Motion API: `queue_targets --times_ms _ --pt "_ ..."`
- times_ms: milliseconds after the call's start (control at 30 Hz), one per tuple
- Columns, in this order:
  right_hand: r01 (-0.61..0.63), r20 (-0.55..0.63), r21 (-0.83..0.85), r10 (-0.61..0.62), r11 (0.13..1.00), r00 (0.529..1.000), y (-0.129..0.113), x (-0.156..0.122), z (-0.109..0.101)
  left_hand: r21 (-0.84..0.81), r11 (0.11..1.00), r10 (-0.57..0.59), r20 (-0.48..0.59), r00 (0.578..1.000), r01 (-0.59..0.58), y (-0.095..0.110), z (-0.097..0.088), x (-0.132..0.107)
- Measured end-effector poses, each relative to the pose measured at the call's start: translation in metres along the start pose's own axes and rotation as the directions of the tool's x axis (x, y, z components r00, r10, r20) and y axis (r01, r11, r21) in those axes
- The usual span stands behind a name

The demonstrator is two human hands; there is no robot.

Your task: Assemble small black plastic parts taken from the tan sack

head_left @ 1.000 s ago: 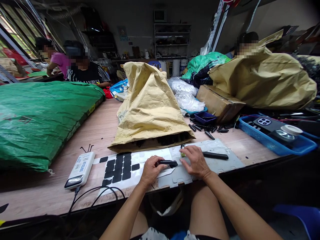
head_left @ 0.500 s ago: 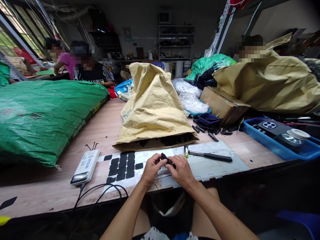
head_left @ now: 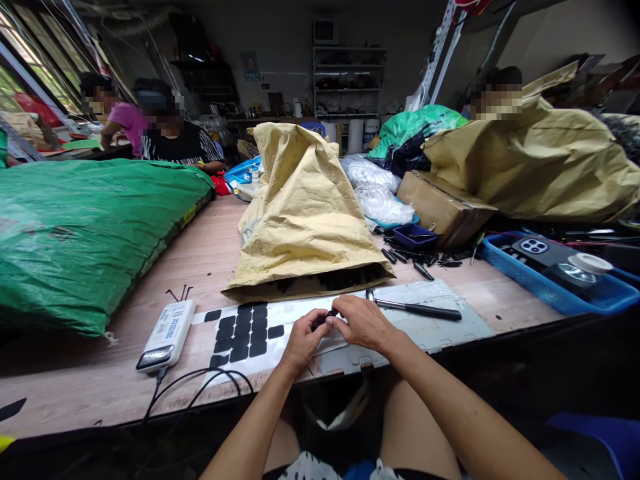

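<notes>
Both my hands meet over the front of the table, fingers curled round a small black part [head_left: 332,313] that they mostly hide. My left hand [head_left: 305,340] pinches it from the left. My right hand [head_left: 363,323] reaches over it from the right, thumb and fingers closed on it. Beneath and left of them lies a white sheet with black rounded-square stickers [head_left: 241,333]. Just right of my right hand a hammer [head_left: 420,309] with a black handle lies on a grey board [head_left: 450,327]. Behind the hands stands a tan paper sack [head_left: 305,213], dark pieces at its open mouth.
A white power bank [head_left: 167,333] with black cables lies at left, by a big green sack [head_left: 90,233]. Rightward are black pen-like parts [head_left: 423,270], a purple tray [head_left: 415,236], a cardboard box [head_left: 443,207] and a blue basket [head_left: 555,287]. Other people sit across the table.
My right hand has moved up and left, closing over the black part beside my left fingers; less of the part shows. The view has shifted slightly.
</notes>
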State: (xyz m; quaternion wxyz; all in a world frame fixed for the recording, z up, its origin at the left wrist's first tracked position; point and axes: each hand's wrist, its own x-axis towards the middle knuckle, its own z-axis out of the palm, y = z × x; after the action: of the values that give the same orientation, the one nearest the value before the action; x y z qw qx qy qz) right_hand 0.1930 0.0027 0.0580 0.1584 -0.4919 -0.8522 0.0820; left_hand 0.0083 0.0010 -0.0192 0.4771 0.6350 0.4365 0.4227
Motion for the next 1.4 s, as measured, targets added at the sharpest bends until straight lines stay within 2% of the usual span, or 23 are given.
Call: queue_targets --times_ms 200,400,500,600,667,733,867,967,1067,1233,1400 --pt "0.001 0.135 -0.099 0.012 0.995 0.991 -0.009 0.004 -0.003 0.198 0.979 0.061 -0.045 0.997 -0.051 0.006 0.003 -0.004" --pt "-0.116 0.096 -0.111 0.127 0.987 0.987 -0.019 0.001 0.011 0.208 0.977 0.050 -0.058 0.997 -0.037 0.008 0.002 -0.006" --pt "-0.119 0.100 -0.012 0.119 0.993 0.988 -0.013 0.000 0.012 0.164 0.986 0.028 -0.047 0.999 -0.020 0.007 0.001 -0.006" --pt "-0.166 0.133 0.224 0.139 0.960 0.981 0.001 -0.001 0.006 0.047 0.998 -0.035 -0.002 0.999 0.035 0.005 0.000 -0.005" --pt "-0.241 0.113 0.343 0.215 0.908 0.970 0.013 -0.004 0.002 -0.040 0.996 -0.077 0.027 0.997 0.078 0.003 0.000 -0.004" --pt "-0.316 0.046 0.357 0.322 0.879 0.946 0.027 -0.008 -0.002 -0.099 0.990 -0.094 0.035 0.995 0.097 0.002 -0.001 -0.004" --pt "-0.448 -0.128 0.164 0.469 0.879 0.874 0.060 -0.022 -0.003 -0.109 0.990 -0.090 0.019 0.996 0.092 0.001 -0.001 -0.004" --pt "-0.522 -0.240 -0.061 0.495 0.851 0.835 0.086 -0.034 0.001 -0.101 0.991 -0.089 0.020 0.996 0.090 0.001 -0.001 -0.004" --pt "-0.566 -0.278 -0.212 0.506 0.797 0.817 0.104 -0.043 0.013 -0.100 0.991 -0.089 0.019 0.996 0.091 0.002 -0.002 -0.004" --pt "-0.572 -0.372 -0.281 0.462 0.771 0.805 0.115 -0.048 0.033 -0.084 0.991 -0.103 0.026 0.994 0.104 0.003 -0.002 -0.004" --pt "-0.550 -0.413 -0.306 0.413 0.777 0.812 0.118 -0.048 0.039 -0.071 0.992 -0.101 0.011 0.995 0.102 0.006 -0.001 -0.003"
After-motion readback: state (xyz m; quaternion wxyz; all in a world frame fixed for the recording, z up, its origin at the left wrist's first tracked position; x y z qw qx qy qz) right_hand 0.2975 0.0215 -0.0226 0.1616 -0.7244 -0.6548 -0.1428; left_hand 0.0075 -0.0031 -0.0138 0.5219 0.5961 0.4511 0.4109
